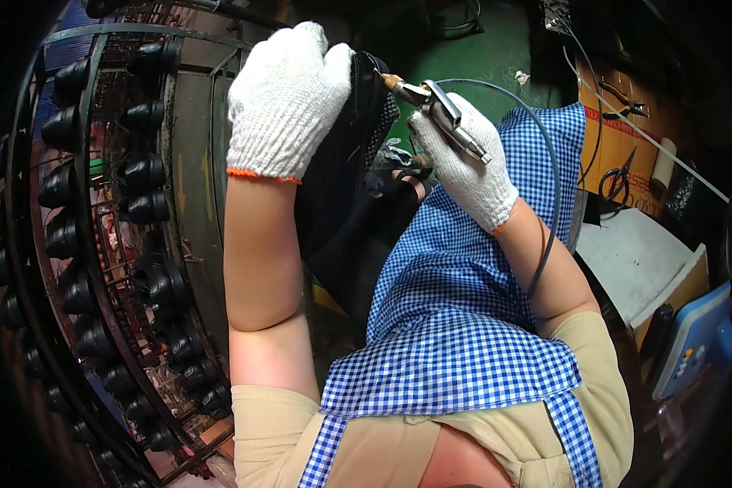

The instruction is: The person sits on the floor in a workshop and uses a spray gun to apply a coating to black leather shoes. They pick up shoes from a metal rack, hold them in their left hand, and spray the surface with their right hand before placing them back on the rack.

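My left hand (289,102), in a white knitted glove with an orange cuff edge, is closed over a black shoe (368,89). The glove covers much of the shoe, and its dark side blends into dark cloth below. A patterned, textured edge shows on its right side. In my right hand (468,159), also gloved, is a slim metal nozzle tool (443,110) with a brass tip and a lever. Its tip points left, close to the shoe; whether they touch I cannot tell. A grey hose (545,134) loops from the tool past my right forearm.
Racks (89,163) full of black shoes (142,171) stand at the left. To the right, a cardboard box (626,146) bears pliers (622,102) and black scissors (618,179). Below it are a pale board (634,252) and a blue-and-white device (695,342). A blue checked apron (447,268) covers my lap.
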The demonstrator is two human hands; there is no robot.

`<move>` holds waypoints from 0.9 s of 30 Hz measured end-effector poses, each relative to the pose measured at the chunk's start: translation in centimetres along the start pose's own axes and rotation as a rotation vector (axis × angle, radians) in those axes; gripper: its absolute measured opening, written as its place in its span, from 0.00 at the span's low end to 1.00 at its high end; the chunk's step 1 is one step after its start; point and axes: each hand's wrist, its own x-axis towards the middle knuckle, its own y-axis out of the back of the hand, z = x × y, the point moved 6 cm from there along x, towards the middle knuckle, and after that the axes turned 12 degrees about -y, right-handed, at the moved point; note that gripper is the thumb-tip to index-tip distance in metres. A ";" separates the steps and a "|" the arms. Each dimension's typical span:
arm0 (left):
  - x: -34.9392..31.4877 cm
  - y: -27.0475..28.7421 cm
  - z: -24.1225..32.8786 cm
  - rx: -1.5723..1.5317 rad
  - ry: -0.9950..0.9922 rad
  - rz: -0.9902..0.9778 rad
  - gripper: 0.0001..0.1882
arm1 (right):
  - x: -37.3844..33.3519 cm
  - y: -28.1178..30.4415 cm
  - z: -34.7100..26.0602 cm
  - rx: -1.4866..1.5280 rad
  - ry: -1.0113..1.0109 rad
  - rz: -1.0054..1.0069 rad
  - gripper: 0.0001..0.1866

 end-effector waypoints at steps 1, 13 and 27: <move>0.0 0.0 -0.3 -0.003 0.015 -0.009 0.20 | -0.1 -0.2 0.1 0.054 -0.055 -0.020 0.06; -17.7 0.6 -5.6 -0.892 0.476 0.418 0.16 | -3.8 -1.6 -1.4 0.081 -0.119 -0.217 0.08; -25.7 -0.6 1.6 -0.967 0.484 0.153 0.18 | -7.5 -0.1 -1.9 -0.089 -0.204 -0.463 0.09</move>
